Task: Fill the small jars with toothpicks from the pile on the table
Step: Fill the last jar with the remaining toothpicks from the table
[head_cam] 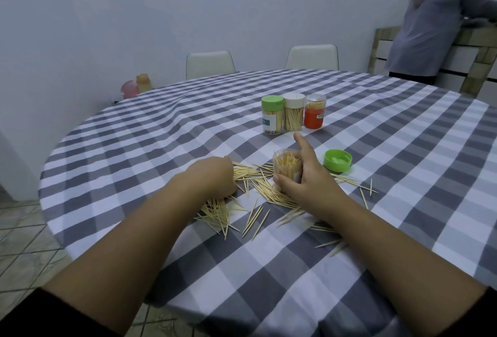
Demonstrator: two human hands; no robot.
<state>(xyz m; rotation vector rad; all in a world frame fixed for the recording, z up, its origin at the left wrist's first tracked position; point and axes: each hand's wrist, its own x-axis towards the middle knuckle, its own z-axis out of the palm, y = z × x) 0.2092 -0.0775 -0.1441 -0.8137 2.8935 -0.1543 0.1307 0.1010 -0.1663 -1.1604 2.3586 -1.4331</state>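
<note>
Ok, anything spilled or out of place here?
Loose toothpicks lie scattered over the tablecloth, and a few lie on the floor under the near edge. A green lid lies off, beside the open jar in the right hand.

Four toothpick jars (286, 167), one loose green lid (337, 161), two chairs (210, 64), two hands (212, 178)

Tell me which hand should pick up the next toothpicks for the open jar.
Left. The left hand already rests on the toothpick pile, while the right hand grips the open jar.
</note>
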